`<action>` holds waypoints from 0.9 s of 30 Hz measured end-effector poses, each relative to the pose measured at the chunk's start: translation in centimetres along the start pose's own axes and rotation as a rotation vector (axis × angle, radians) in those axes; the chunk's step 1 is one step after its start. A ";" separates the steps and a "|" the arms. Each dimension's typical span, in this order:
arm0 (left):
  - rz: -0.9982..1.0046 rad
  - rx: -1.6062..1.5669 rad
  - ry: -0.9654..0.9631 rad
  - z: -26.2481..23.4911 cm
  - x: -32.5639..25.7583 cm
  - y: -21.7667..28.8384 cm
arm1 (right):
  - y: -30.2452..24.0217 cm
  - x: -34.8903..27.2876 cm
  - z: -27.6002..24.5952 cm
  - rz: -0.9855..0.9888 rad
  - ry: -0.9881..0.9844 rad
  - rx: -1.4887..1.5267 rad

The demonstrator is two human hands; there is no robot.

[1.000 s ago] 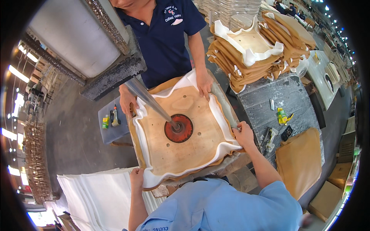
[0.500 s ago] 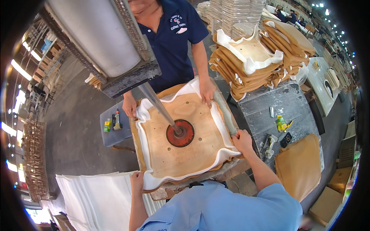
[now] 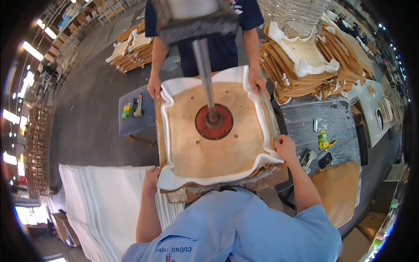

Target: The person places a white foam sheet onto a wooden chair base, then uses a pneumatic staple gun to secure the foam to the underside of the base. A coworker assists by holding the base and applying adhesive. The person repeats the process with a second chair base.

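Workshop bench – seat board between hands: left hand and right hand gripping white foam edge (co-worker opposite).

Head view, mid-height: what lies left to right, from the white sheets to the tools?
Stack of white foam sheets → left hand → wooden seat board with red press disc → right hand → small tools on the grey table.

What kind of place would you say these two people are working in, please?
Most likely a furniture or upholstery workshop: a wooden seat panel lies on white foam under a round press pad, with stacks of similar seat panels on the bench beside it.
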State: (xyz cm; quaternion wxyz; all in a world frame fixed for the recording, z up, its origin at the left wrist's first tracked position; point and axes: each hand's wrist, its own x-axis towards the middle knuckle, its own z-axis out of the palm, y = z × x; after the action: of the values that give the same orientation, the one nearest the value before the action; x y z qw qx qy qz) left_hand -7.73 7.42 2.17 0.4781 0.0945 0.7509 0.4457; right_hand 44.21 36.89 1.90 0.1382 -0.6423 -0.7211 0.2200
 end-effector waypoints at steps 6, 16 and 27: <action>-0.044 -0.401 0.167 -2.6 -4.9 -6.7 | -5.7 -4.7 -2.5 -0.461 0.102 0.116; -0.202 -0.488 -0.165 9.6 -11.1 -7.4 | -6.9 -6.0 -1.2 -0.398 0.135 0.160; 0.114 -0.216 0.220 4.5 -6.4 -6.0 | -1.7 -4.6 0.3 -0.014 -0.021 -0.063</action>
State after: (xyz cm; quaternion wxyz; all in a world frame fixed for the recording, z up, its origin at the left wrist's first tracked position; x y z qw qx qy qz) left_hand 0.93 2.87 1.08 0.3743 0.0358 0.7399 0.5579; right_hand 43.23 32.22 2.89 0.1117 -0.6389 -0.7337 0.2027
